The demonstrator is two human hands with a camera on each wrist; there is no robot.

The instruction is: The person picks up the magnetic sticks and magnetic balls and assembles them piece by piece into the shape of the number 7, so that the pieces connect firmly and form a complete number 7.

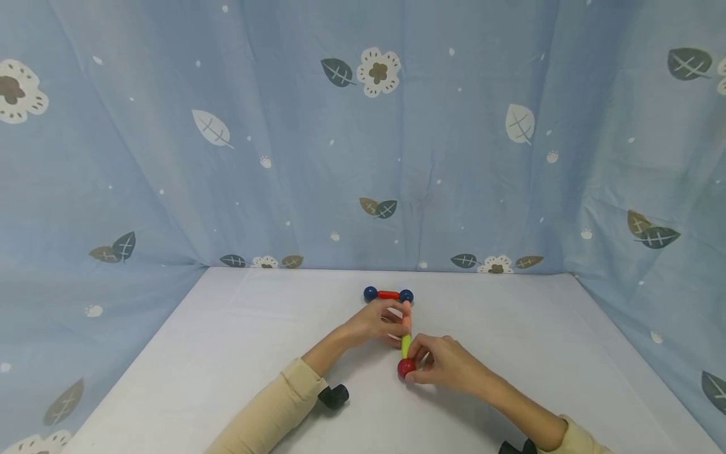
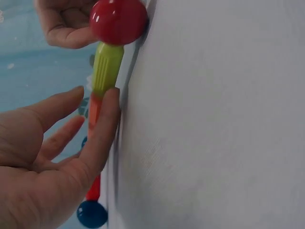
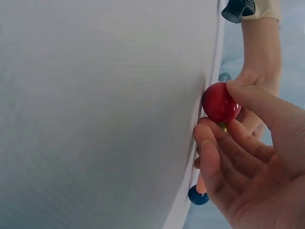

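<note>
A red ball (image 1: 406, 367) sits at the near end of a line of rods, and my right hand (image 1: 445, 362) pinches it between thumb and fingers. From the ball runs a yellow-green rod (image 2: 107, 69), then an orange rod (image 1: 406, 324), up to a blue ball (image 1: 406, 296). My left hand (image 1: 374, 323) is beside the line on its left. One fairly straight finger overlaps the joint of the two rods in the left wrist view, while the thumb stands apart. A red rod (image 1: 388, 294) links that blue ball to another blue ball (image 1: 370, 293) farther left.
The pieces lie on a white-covered table (image 1: 255, 353). A blue patterned curtain (image 1: 283, 157) hangs behind it and at both sides. Black wrist cameras, including the left one (image 1: 333, 396), jut out below the sleeves.
</note>
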